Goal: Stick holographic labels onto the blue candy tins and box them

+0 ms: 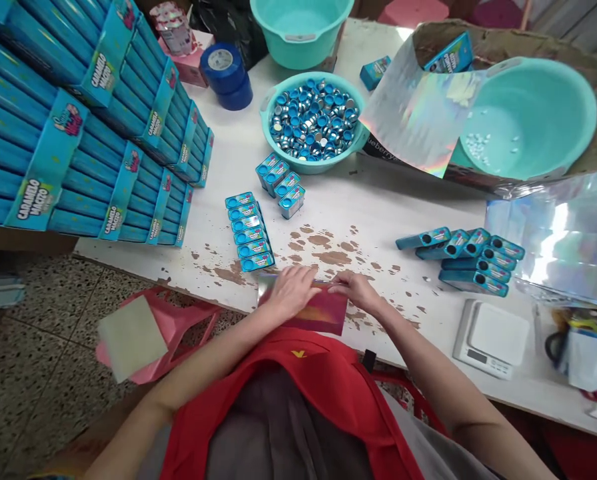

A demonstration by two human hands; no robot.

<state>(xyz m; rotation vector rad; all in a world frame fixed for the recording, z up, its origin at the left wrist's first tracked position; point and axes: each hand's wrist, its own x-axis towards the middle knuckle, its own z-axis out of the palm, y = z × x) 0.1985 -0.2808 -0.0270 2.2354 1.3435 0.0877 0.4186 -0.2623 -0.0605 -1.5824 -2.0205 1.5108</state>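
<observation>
A shiny sheet [323, 315], reflecting dark red, lies at the table's front edge against the red apron [298, 347]. My left hand [293, 290] rests flat on its far edge, fingers stretched out. At the sheet's far right corner, my right hand [357, 289] pinches the edge between thumb and fingers. Just beyond my left hand stands a row of small blue boxes [248, 227] with round blue tops and printed labels. A few more blue boxes [281, 181] stand behind that row.
Stacked blue display boxes [53, 153] fill the left. A turquoise basin [273, 143] holds many blue caps. Blue packs [471, 253] and a white scale [493, 337] are on the right. Behind them a carton [478, 177] holds another basin [553, 107]. A pink stool [171, 327] stands left.
</observation>
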